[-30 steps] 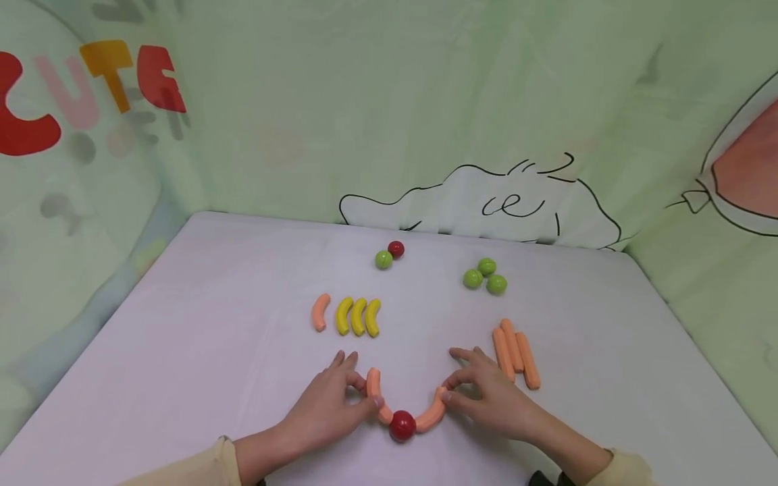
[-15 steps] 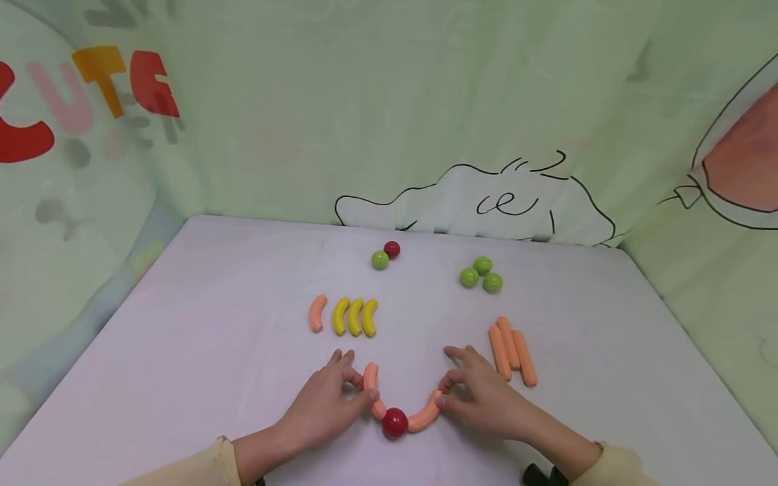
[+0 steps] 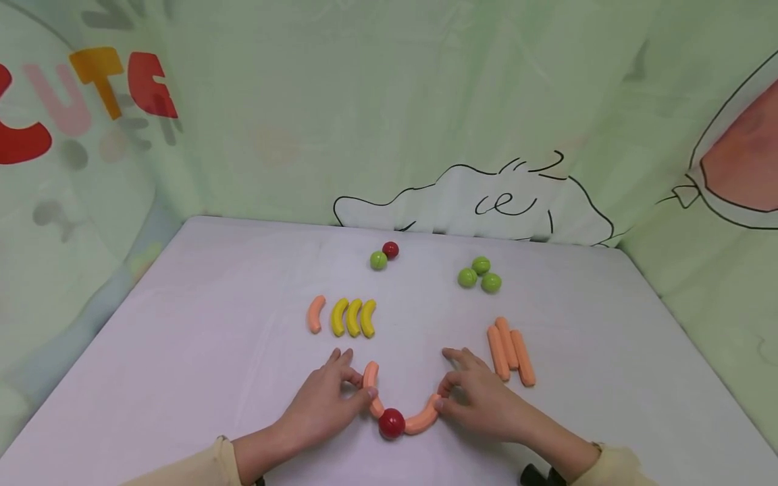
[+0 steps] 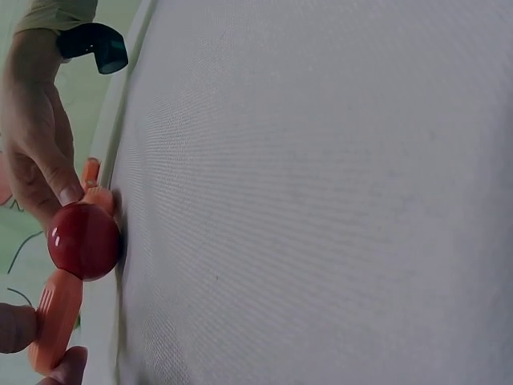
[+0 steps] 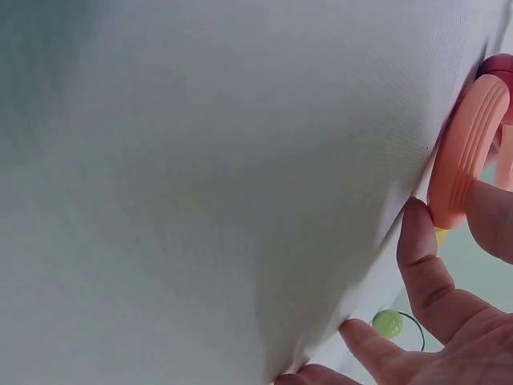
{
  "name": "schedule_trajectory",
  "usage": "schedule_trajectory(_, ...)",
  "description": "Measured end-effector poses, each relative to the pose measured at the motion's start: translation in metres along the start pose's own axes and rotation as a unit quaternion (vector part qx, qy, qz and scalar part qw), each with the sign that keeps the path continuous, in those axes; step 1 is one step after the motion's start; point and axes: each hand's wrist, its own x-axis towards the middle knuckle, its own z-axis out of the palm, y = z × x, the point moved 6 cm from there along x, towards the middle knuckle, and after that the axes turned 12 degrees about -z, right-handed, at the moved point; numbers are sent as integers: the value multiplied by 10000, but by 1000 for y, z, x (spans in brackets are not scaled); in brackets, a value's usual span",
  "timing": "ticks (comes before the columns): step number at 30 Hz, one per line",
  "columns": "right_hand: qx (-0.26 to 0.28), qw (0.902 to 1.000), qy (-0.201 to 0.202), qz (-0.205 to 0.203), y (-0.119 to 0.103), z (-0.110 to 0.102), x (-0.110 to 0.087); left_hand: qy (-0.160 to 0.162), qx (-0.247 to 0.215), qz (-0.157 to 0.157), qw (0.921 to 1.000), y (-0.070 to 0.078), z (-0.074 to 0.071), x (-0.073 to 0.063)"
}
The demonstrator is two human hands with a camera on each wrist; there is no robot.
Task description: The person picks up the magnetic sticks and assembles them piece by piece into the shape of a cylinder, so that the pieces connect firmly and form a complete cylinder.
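My left hand (image 3: pixel 328 403) pinches a curved orange piece (image 3: pixel 370 378), shaped like a bent sausage, between thumb and index finger. Its lower end touches a glossy red ball (image 3: pixel 392 424). From the ball's other side a second curved orange piece (image 3: pixel 422 416) runs up to the right. My right hand (image 3: pixel 483 399) pinches that piece's outer end. Together they form a U on the table. Grooves on the right piece (image 5: pixel 467 152) show in the right wrist view. In the left wrist view the red ball (image 4: pixel 85 241) sits between both pieces.
Beyond my left hand lie a curved orange piece (image 3: pixel 316 314) and yellow banana-shaped pieces (image 3: pixel 354 318). Straight orange sticks (image 3: pixel 510 351) lie beside my right hand. Farther back are green balls (image 3: pixel 481 273), plus another red ball (image 3: pixel 391 250) touching a green ball (image 3: pixel 379 260).
The red ball and the right curved piece have shifted slightly to the left, and that piece's outer end sits a little lower. Both hands keep their pinch. The view has moved slightly.
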Motion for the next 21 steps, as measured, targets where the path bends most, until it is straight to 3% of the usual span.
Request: schedule_trajectory(21,82,9999,-12,-152,1,-2,-1,48,-69,33,10000,1,0,0)
